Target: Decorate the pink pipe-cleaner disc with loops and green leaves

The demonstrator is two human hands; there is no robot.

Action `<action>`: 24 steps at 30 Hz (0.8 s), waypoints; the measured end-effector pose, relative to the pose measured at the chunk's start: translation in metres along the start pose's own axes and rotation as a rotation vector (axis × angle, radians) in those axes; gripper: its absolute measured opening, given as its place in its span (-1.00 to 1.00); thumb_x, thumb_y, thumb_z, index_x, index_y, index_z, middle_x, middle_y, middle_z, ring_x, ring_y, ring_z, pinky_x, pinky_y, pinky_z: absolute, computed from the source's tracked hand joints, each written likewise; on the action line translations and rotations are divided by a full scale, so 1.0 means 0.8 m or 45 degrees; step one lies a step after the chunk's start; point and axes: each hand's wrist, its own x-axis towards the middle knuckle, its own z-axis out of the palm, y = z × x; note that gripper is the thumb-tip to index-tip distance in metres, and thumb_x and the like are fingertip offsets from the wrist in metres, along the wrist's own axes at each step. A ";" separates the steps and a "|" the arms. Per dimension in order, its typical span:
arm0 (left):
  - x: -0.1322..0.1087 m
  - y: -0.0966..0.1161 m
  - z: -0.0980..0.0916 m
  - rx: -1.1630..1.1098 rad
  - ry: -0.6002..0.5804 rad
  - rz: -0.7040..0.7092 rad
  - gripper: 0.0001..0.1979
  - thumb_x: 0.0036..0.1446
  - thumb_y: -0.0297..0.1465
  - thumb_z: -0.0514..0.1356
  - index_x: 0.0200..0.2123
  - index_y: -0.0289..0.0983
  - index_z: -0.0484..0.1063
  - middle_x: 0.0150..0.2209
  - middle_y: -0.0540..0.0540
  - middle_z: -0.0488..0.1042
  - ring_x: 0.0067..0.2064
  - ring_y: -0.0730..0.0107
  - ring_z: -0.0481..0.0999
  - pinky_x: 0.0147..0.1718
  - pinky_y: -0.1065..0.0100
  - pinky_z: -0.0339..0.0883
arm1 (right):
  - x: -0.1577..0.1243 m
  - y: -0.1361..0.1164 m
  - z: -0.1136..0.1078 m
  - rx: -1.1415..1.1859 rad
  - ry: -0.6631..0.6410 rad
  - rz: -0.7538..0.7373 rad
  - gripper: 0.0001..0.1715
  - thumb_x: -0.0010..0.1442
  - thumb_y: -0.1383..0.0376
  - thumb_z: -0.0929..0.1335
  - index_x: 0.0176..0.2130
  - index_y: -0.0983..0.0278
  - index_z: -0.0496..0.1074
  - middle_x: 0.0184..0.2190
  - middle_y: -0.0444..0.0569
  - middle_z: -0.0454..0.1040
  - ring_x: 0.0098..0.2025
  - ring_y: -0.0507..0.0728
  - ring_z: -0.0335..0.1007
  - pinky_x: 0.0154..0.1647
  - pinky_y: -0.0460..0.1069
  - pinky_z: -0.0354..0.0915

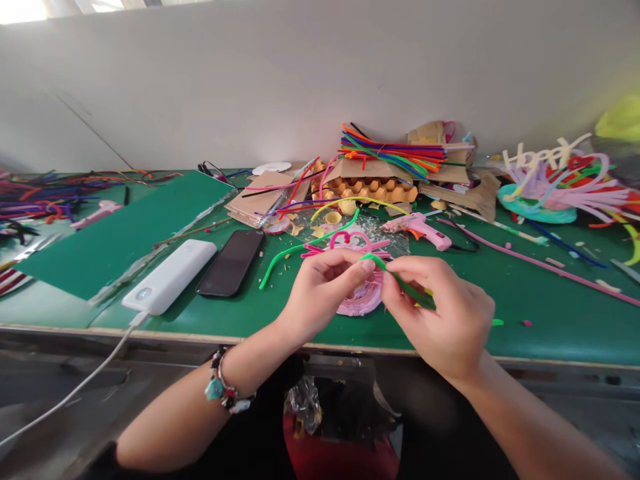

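Between my two hands is a green pipe cleaner (376, 261), bent where the fingertips meet. My left hand (327, 283) pinches one end between thumb and forefinger. With thumb and fingers closed, my right hand (440, 307) grips the other side, where a darker green length runs under the palm. Just behind and below the fingers sits a pink round piece (361, 303) with pink pipe cleaner loops (350, 241) rising from it, partly covered by my hands. Another bright green pipe cleaner (285, 257) lies curved on the table to the left.
A pink glue gun (423, 230) lies behind my right hand. A black phone (231, 262) and a white power bank (170, 277) with a cable are on the left. Farther back are an egg carton (373, 189), bundled pipe cleaners (395, 155) and, right, a decorated pipe cleaner piece (560, 183).
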 end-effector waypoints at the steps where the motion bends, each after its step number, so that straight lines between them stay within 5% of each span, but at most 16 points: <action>1: 0.000 0.000 0.000 0.003 0.002 0.002 -0.77 -0.16 -0.27 0.30 -0.60 -0.33 0.43 -0.65 0.06 0.33 -0.63 0.66 0.15 -0.67 0.54 0.03 | 0.000 0.000 0.000 0.006 -0.005 0.011 -0.85 0.01 0.47 0.35 -0.38 0.27 0.31 -0.59 -0.21 0.48 -0.61 -0.09 0.37 -0.55 -0.21 0.27; 12: 0.001 0.000 -0.005 0.015 0.087 -0.052 -0.75 -0.16 -0.26 0.29 -0.62 -0.32 0.38 -0.74 0.11 0.19 -0.65 0.65 0.10 -0.68 0.52 -0.01 | 0.003 -0.003 0.003 0.049 -0.054 -0.021 -0.84 0.02 0.48 0.35 -0.36 0.25 0.37 -0.57 -0.16 0.51 -0.59 -0.04 0.39 -0.51 -0.16 0.31; 24: 0.003 0.005 -0.011 0.061 -0.086 -0.044 -0.78 -0.06 -0.28 0.24 -0.51 -0.33 0.35 -0.71 0.12 0.23 -0.65 0.66 0.18 -0.65 0.55 0.05 | 0.004 -0.001 -0.001 0.165 -0.200 0.043 -0.85 0.03 0.48 0.34 -0.36 0.25 0.36 -0.50 -0.14 0.52 -0.50 -0.03 0.44 -0.45 -0.18 0.33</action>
